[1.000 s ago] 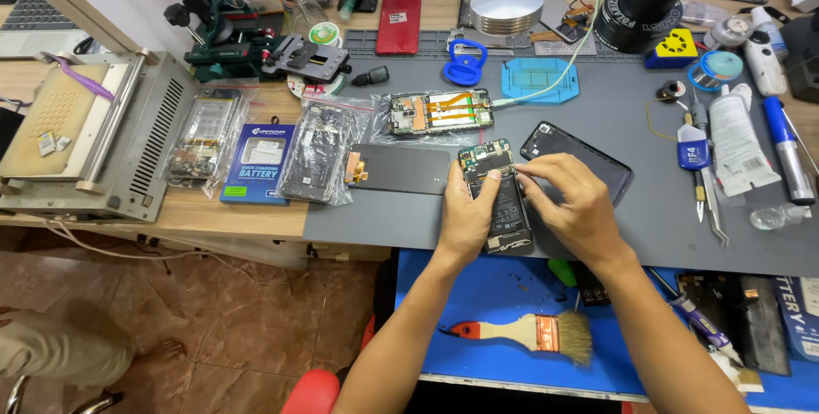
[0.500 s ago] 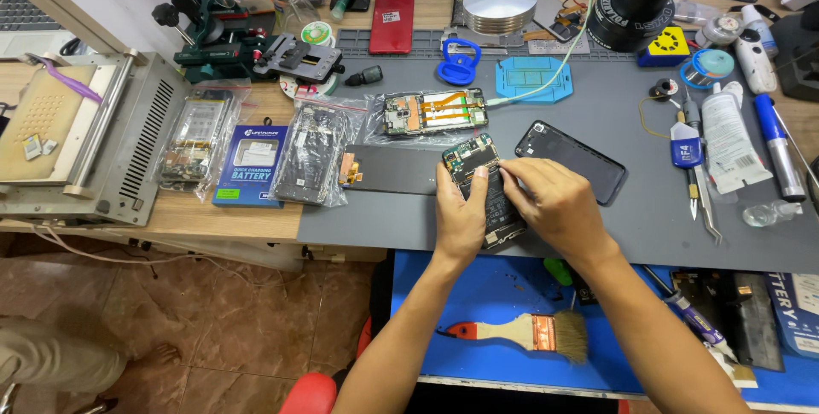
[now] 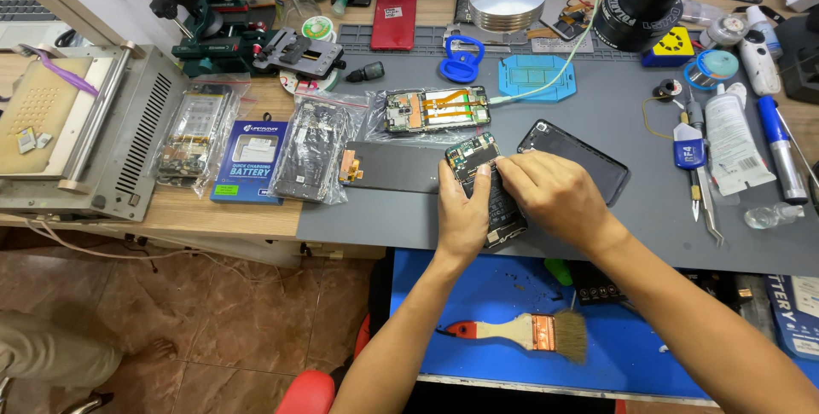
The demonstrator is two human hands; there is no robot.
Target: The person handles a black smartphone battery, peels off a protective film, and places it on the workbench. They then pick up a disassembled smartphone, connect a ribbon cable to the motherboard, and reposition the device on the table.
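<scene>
Both hands rest on an opened phone [image 3: 479, 177] lying on the grey mat [image 3: 614, 226]. The left hand [image 3: 461, 212] grips its edge with curled fingers. The right hand [image 3: 553, 195] pinches at its top.

Two hands [image 3: 465, 214] [image 3: 554, 196] are seen on one opened phone [image 3: 482, 177]. One brush [image 3: 525, 331], one blue suction cup [image 3: 458, 64], one red phone [image 3: 394, 17] and three clear bags [image 3: 311, 148] are counted.

Bright, even overhead light fills the scene, with only soft shadows under the hands on the grey mat [image 3: 648, 218]. Focus stays sharp around it; wide-angle distortion bends the edges beyond it.
</scene>
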